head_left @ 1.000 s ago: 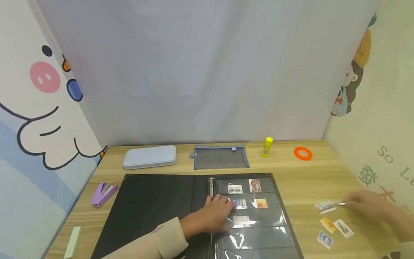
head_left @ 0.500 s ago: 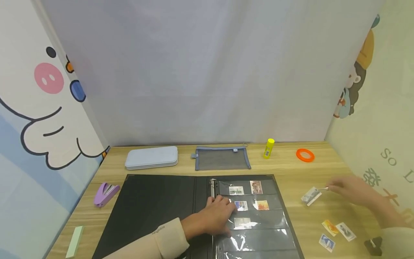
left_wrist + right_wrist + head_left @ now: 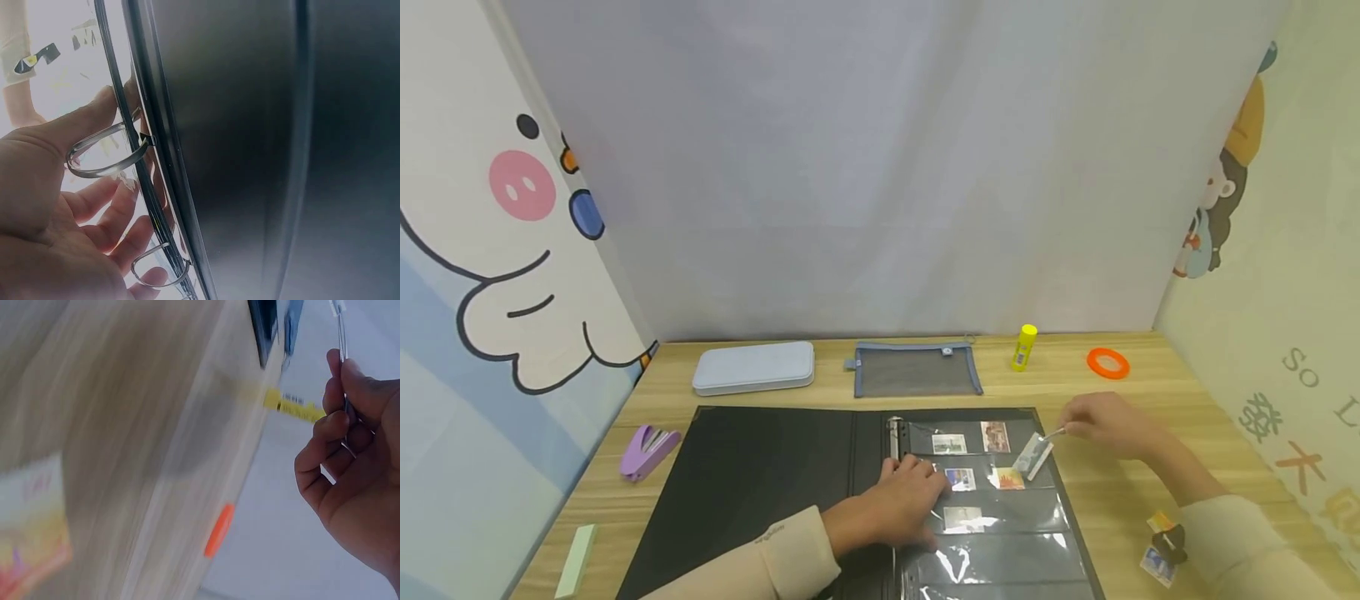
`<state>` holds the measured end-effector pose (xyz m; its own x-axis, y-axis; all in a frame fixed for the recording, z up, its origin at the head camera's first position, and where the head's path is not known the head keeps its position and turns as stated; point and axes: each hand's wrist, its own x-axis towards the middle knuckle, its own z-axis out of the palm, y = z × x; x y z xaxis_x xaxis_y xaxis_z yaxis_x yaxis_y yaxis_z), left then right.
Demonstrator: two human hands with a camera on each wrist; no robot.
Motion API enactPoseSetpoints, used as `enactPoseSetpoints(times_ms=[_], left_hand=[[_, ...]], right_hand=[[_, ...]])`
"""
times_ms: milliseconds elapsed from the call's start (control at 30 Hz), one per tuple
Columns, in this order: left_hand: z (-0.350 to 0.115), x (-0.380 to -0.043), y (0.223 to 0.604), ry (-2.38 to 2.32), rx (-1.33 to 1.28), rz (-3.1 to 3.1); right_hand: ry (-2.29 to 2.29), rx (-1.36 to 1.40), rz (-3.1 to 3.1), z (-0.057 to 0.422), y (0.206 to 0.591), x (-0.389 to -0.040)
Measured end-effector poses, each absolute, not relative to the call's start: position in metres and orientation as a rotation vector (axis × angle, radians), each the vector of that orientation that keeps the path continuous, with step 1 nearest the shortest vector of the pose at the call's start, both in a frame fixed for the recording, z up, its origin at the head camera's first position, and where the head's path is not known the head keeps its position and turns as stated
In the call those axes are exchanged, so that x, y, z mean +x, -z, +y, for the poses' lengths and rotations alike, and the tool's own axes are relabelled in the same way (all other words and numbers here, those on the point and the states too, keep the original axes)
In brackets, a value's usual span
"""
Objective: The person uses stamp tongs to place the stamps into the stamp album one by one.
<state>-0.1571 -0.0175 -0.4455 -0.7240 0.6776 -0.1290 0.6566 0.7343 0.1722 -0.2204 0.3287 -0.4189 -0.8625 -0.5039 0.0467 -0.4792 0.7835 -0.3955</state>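
Your right hand [image 3: 1101,423] pinches tweezers [image 3: 1057,432] holding the stamp [image 3: 1033,457] over the right side of the album [image 3: 760,483], long axis slanting, free end toward its spine and you; your left hand [image 3: 898,504] lies relaxed on it.

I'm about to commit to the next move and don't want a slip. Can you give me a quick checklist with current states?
1. Tweezers pinched in the right hand: ok.
2. Held stamp at the tweezers' tip: ok.
3. Album lying open: ok.
4. Left hand at the ring side of the pocket page: ok.
5. Held stamp touching the page: cannot tell; it shows over the right part.
6. Loose stamps on the table fully visible: not ok; the right wrist's dark gear partly covers them.
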Motion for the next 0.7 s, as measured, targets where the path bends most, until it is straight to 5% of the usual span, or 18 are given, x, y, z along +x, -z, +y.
enactPoseSetpoints(times_ms=[700], left_hand=[[-0.017, -0.158, 0.448, -0.163, 1.072, 2.750]], right_hand=[[0.529, -1.088, 2.687, 0.286, 0.435, -0.215]])
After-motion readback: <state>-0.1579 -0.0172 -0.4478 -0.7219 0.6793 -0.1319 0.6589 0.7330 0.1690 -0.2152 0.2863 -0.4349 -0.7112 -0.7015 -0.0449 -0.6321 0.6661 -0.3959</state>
